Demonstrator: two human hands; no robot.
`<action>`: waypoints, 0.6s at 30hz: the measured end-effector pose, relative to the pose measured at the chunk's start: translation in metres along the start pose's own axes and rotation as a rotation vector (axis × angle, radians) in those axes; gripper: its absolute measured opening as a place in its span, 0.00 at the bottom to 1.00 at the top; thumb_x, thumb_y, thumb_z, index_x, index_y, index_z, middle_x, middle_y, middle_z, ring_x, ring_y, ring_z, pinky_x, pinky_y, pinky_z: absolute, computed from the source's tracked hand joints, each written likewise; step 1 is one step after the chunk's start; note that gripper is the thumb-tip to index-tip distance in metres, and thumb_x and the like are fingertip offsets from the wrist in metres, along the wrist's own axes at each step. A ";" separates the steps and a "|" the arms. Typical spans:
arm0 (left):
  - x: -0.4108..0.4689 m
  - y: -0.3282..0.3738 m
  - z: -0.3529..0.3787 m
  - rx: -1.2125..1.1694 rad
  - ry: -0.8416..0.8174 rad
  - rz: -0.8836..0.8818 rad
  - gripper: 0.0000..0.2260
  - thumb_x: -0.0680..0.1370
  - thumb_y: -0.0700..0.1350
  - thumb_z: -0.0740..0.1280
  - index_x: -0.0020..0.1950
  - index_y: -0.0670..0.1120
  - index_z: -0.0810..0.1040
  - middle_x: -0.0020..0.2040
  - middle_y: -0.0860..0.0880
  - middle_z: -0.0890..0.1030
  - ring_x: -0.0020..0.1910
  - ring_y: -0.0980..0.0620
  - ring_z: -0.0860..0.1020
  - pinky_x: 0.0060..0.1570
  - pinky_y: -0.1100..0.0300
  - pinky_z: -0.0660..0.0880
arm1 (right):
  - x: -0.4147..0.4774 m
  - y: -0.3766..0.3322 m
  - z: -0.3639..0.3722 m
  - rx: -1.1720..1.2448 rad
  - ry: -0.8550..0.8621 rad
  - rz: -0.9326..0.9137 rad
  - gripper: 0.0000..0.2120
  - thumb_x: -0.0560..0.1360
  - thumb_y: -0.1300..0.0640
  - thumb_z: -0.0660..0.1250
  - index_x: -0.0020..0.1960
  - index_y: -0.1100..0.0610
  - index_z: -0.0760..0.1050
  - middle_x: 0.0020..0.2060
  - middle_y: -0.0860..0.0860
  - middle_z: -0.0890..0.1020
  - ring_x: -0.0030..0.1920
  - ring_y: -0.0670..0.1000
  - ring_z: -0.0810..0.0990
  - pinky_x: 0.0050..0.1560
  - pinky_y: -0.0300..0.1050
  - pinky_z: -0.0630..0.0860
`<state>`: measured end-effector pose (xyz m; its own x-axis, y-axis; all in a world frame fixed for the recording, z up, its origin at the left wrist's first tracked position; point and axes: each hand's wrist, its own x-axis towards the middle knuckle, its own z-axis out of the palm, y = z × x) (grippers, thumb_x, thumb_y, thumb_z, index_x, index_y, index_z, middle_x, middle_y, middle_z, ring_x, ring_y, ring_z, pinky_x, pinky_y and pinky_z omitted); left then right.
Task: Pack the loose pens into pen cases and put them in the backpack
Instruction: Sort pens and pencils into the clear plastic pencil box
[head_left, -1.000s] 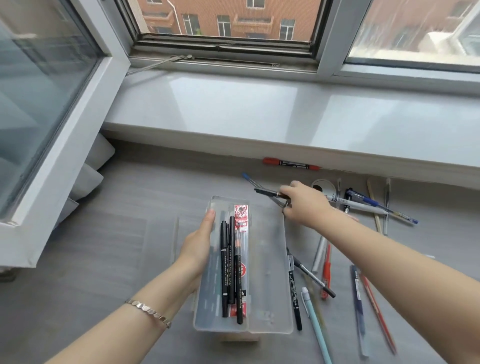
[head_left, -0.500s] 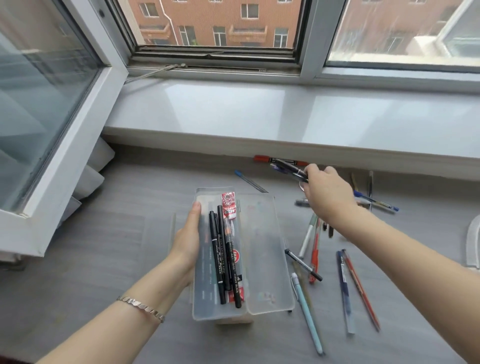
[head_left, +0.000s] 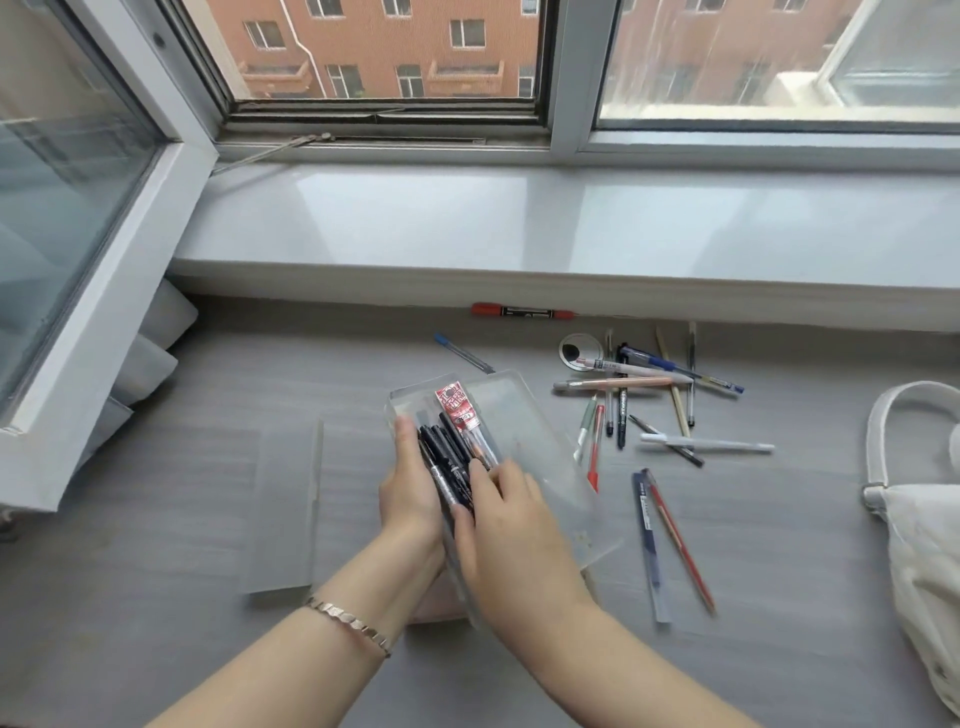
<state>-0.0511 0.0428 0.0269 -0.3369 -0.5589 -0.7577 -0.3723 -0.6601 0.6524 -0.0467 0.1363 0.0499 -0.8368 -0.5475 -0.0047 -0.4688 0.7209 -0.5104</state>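
Observation:
My left hand (head_left: 410, 493) grips the left edge of a clear plastic pen case (head_left: 524, 415), thumb on the rim, and holds it tilted just above the grey desk. Black pens (head_left: 441, 441) and a red refill pack (head_left: 457, 408) lie in it. My right hand (head_left: 514, 535) is over the case, its thumb and fingers closed on black pens there. Loose pens (head_left: 649, 384) lie scattered to the right. A white backpack (head_left: 924, 545) sits at the right edge.
A second clear case (head_left: 285, 509) lies flat to the left of my hands. A red marker (head_left: 519, 312) lies under the windowsill (head_left: 519, 228), and a blue-capped pen (head_left: 462, 353) behind the case. A round cable hole (head_left: 579, 351) is among the pens. An opened window sash (head_left: 104, 260) juts in at left.
My right hand came back from the far pens near the sill with black pens and now sits over the case. The case has tilted. The view shifted, and the backpack came into sight.

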 end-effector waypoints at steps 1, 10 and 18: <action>0.003 -0.002 -0.001 -0.015 -0.003 0.013 0.29 0.69 0.70 0.60 0.47 0.45 0.82 0.46 0.43 0.85 0.45 0.44 0.83 0.55 0.47 0.77 | -0.002 0.002 0.001 -0.020 0.043 -0.023 0.17 0.69 0.52 0.54 0.47 0.58 0.78 0.37 0.51 0.77 0.35 0.52 0.78 0.33 0.38 0.75; 0.006 -0.006 -0.009 -0.012 -0.094 -0.008 0.45 0.53 0.76 0.63 0.54 0.44 0.82 0.50 0.43 0.85 0.50 0.43 0.83 0.60 0.47 0.75 | -0.019 0.016 0.008 -0.173 -0.140 -0.157 0.28 0.80 0.45 0.43 0.64 0.61 0.71 0.66 0.56 0.74 0.69 0.54 0.68 0.65 0.48 0.59; -0.010 -0.003 -0.010 0.065 -0.258 -0.040 0.31 0.73 0.69 0.56 0.53 0.43 0.82 0.47 0.43 0.85 0.48 0.47 0.83 0.52 0.53 0.77 | -0.019 0.018 0.004 -0.308 -0.244 -0.157 0.40 0.76 0.36 0.35 0.67 0.64 0.68 0.67 0.61 0.71 0.68 0.57 0.69 0.64 0.52 0.58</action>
<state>-0.0381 0.0454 0.0330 -0.5269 -0.3816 -0.7594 -0.4412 -0.6409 0.6282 -0.0383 0.1576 0.0376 -0.6743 -0.7187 -0.1694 -0.6788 0.6936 -0.2409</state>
